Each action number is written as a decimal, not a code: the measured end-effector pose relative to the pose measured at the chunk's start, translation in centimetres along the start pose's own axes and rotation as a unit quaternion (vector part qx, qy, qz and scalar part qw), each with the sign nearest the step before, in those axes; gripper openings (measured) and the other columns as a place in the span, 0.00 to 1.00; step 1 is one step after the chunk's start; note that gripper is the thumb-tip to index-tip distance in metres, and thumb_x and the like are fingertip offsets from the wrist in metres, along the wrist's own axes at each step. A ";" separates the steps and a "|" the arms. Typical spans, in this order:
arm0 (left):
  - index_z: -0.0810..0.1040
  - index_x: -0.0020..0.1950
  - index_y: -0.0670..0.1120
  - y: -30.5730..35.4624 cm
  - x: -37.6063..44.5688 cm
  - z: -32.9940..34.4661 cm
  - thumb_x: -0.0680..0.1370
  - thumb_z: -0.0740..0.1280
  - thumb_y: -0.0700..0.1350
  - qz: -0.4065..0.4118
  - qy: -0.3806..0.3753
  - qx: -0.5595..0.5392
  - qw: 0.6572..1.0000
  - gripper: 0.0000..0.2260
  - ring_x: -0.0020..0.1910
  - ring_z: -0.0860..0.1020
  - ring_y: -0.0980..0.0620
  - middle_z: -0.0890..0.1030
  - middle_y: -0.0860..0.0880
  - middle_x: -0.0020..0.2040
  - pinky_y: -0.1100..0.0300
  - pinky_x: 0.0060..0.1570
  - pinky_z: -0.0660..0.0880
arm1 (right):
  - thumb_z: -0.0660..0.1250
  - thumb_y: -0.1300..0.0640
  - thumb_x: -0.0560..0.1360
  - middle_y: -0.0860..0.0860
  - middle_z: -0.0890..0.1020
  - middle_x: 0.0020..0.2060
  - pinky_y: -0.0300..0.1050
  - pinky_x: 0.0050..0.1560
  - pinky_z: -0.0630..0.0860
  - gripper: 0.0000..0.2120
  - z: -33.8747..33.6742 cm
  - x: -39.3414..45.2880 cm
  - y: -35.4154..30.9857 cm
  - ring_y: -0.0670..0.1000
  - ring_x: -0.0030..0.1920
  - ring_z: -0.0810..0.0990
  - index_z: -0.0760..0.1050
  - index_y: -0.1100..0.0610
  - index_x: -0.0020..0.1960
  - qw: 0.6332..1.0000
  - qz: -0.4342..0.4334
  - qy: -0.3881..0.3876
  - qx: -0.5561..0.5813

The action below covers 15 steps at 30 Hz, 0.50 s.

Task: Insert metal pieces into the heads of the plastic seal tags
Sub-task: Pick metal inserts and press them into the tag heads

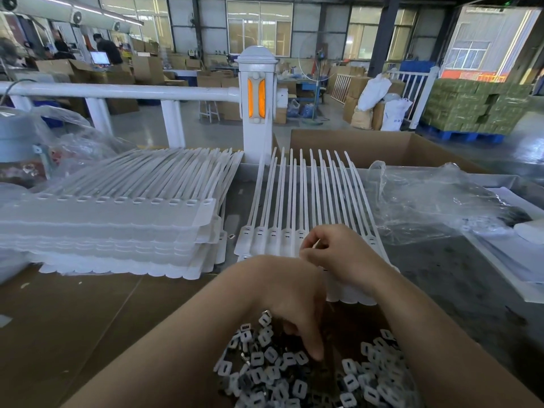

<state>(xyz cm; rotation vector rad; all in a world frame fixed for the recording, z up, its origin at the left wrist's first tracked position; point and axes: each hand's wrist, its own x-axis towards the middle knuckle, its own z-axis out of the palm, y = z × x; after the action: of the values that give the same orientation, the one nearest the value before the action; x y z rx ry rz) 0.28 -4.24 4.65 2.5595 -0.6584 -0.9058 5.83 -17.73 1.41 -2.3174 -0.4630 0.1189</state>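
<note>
White plastic seal tags [297,201] lay fanned in a joined strip on the desk [73,319], their long tails pointing away from the person and their flat heads in a row just under the right hand [338,254]. That hand rested on the heads near the middle of the row, its fingers curled inward with thumb and forefinger brought together; whether a metal piece sat in the pinch could not be told. Nearer the person and just below the right hand, the left hand [291,304] reached down with fingers pointing into a loose heap of small metal pieces [309,375], each a rounded square with a slot. Its fingertips touched the heap, but the curl of the fingers hid whether any piece was gripped. Both forearms crossed the near edge of the view, the heap lying between them.

Well to the left of the left hand stood a tall stack of tag strips [112,231]. One stray metal piece [231,236] lay on the desk between that stack and the fanned strip. To the right of the right hand lay a crumpled clear plastic bag [435,201], and beyond the tag tails sat an open cardboard box [382,148] beside a white railing post [256,104].
</note>
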 end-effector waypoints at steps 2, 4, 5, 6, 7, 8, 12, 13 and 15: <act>0.82 0.41 0.41 0.4 0.3 0.6 0.71 0.77 0.49 -0.010 0.006 0.018 1.000 0.12 0.31 0.76 0.55 0.79 0.52 0.30 0.66 0.32 0.72 | 0.71 0.56 0.74 0.46 0.82 0.34 0.35 0.35 0.70 0.03 0.0 0.0 0.0 0.40 0.33 0.79 0.81 0.51 0.42 1.000 -0.002 -0.005 0.000; 0.80 0.38 0.43 0.4 0.3 0.9 0.72 0.76 0.47 -0.013 0.013 0.031 0.999 0.10 0.30 0.76 0.56 0.78 0.52 0.29 0.61 0.37 0.73 | 0.71 0.56 0.73 0.46 0.82 0.34 0.35 0.35 0.69 0.03 0.1 0.0 0.0 0.40 0.33 0.79 0.81 0.51 0.41 1.000 -0.001 -0.006 -0.001; 0.79 0.37 0.44 0.4 0.4 0.9 0.72 0.76 0.46 -0.017 0.019 0.043 0.999 0.09 0.30 0.76 0.56 0.78 0.53 0.29 0.60 0.39 0.73 | 0.71 0.56 0.73 0.46 0.82 0.34 0.34 0.34 0.69 0.03 0.1 0.0 0.0 0.40 0.33 0.78 0.81 0.50 0.41 1.000 -0.001 -0.005 -0.001; 0.79 0.36 0.44 0.3 0.5 0.9 0.72 0.75 0.45 -0.021 0.029 0.060 0.998 0.09 0.30 0.76 0.55 0.78 0.52 0.29 0.58 0.39 0.73 | 0.71 0.56 0.73 0.46 0.82 0.34 0.34 0.34 0.69 0.03 0.1 0.1 0.1 0.40 0.33 0.78 0.81 0.50 0.41 1.000 -0.001 -0.005 -0.001; 0.79 0.36 0.44 0.2 0.6 1.0 0.72 0.74 0.45 -0.024 0.039 0.080 0.996 0.08 0.31 0.76 0.54 0.78 0.52 0.30 0.57 0.40 0.74 | 0.71 0.56 0.73 0.45 0.82 0.34 0.34 0.35 0.69 0.03 0.1 0.1 0.1 0.40 0.33 0.78 0.81 0.50 0.41 1.000 -0.001 -0.005 -0.002; 0.79 0.35 0.43 0.1 0.7 1.0 0.72 0.73 0.44 -0.026 0.048 0.098 0.994 0.08 0.32 0.76 0.53 0.78 0.50 0.31 0.56 0.40 0.74 | 0.71 0.56 0.73 0.45 0.82 0.34 0.35 0.35 0.69 0.03 0.1 0.1 0.1 0.40 0.33 0.78 0.81 0.50 0.41 1.000 -0.001 -0.005 -0.001; 0.72 0.29 0.45 -0.3 1.2 1.2 0.71 0.72 0.42 -0.020 0.092 0.142 0.985 0.13 0.32 0.73 0.50 0.73 0.49 0.29 0.56 0.35 0.70 | 0.71 0.57 0.73 0.46 0.83 0.33 0.36 0.36 0.70 0.03 0.2 0.1 0.2 0.38 0.32 0.79 0.81 0.51 0.41 1.000 0.000 -0.005 0.012; 0.72 0.29 0.45 -0.4 1.2 1.1 0.71 0.71 0.43 -0.022 0.090 0.138 0.986 0.13 0.31 0.73 0.51 0.73 0.50 0.28 0.57 0.34 0.69 | 0.71 0.57 0.73 0.46 0.83 0.33 0.36 0.36 0.70 0.03 0.3 0.1 0.2 0.38 0.32 0.79 0.81 0.51 0.41 1.000 0.001 -0.004 0.013; 0.78 0.32 0.43 -0.8 0.9 0.5 0.72 0.70 0.42 -0.028 0.075 0.094 0.992 0.09 0.27 0.74 0.55 0.75 0.53 0.25 0.62 0.32 0.69 | 0.71 0.56 0.74 0.46 0.83 0.33 0.36 0.36 0.71 0.04 0.2 0.1 0.2 0.37 0.32 0.79 0.81 0.49 0.41 1.000 0.005 -0.001 0.013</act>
<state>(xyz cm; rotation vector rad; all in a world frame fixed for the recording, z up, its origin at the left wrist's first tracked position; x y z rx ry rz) 0.88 -4.11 3.46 2.7924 -0.6580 -0.6871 5.98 -17.66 1.08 -2.2950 -0.4477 0.1322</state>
